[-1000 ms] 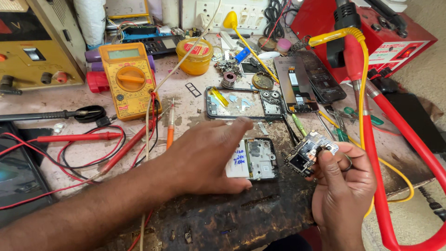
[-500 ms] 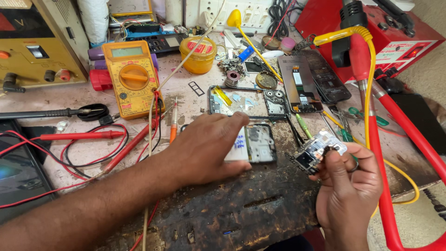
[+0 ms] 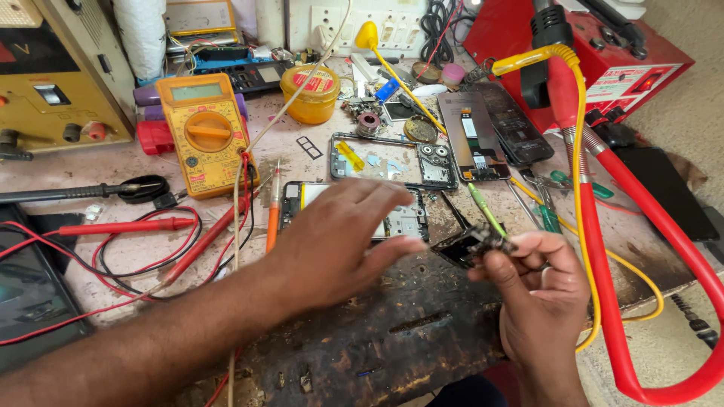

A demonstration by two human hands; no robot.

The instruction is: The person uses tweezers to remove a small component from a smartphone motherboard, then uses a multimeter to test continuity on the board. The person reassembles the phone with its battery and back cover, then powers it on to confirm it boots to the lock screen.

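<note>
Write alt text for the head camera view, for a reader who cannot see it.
A person's left hand rests on an opened phone on a cluttered repair bench, while the right hand holds a small circuit board. A yellow multimeter lies behind.

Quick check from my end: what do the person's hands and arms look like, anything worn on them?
Both arms are bare, with no sleeve in view on either forearm. The left hand wears no glove, and no ring or watch shows on it. The right hand is also ungloved and wears a ring on one finger. No wristband or watch shows at either wrist.
</note>
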